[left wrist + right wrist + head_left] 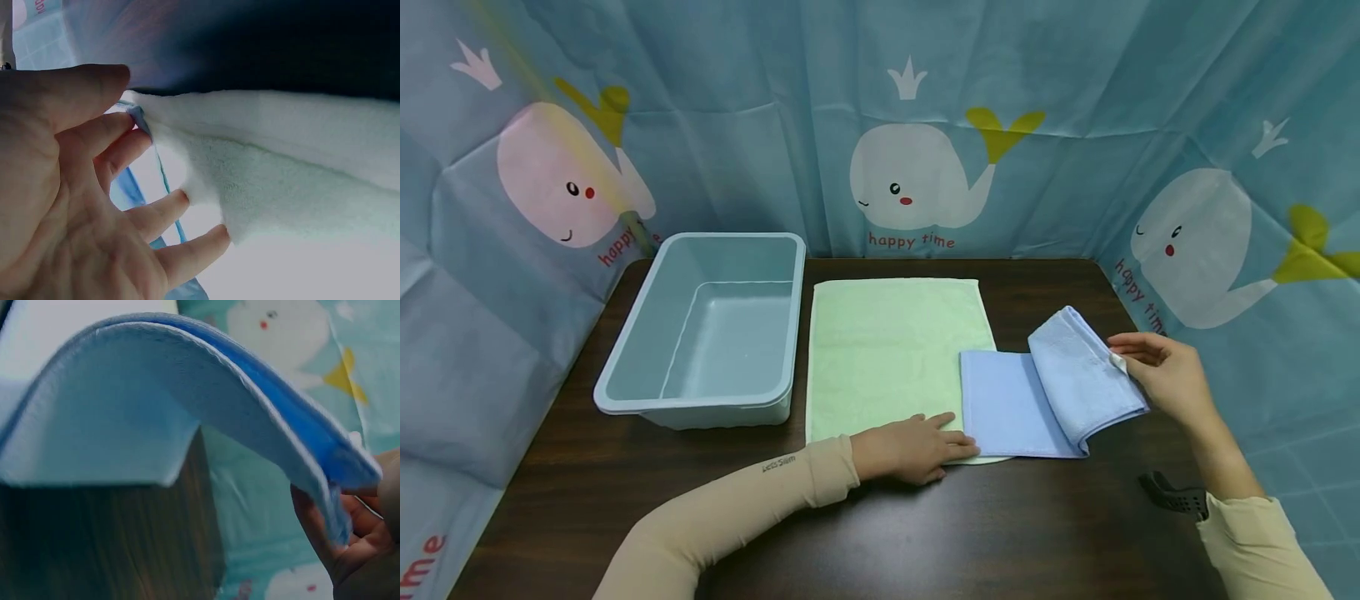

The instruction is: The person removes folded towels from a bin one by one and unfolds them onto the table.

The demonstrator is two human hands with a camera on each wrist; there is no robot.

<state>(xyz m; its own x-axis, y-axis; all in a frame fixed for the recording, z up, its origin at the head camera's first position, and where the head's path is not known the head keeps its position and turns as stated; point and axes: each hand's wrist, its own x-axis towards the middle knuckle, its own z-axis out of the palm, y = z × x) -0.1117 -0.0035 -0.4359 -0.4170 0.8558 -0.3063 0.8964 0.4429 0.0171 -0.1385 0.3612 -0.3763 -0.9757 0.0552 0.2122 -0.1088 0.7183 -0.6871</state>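
Note:
A folded blue towel [1007, 400] lies partly over the right side of a flat light green towel [887, 350]. My right hand [1172, 375] pinches the blue towel's right end between thumb and fingers and holds it raised, so that it curls up and back to the left. In the right wrist view the raised blue layers [144, 394] arch above the table, their edge in the fingers. My left hand [917, 450] lies with fingers spread on the near edge of the green towel, fingertips at the blue towel's near left corner.
A pale blue-grey plastic bin [700, 404] stands left of the green towel, with nothing inside. Everything rests on a dark wooden table [925, 542]. A curtain [737, 150] printed with whales hangs behind and at both sides. A black strap [1172, 493] is at the right wrist.

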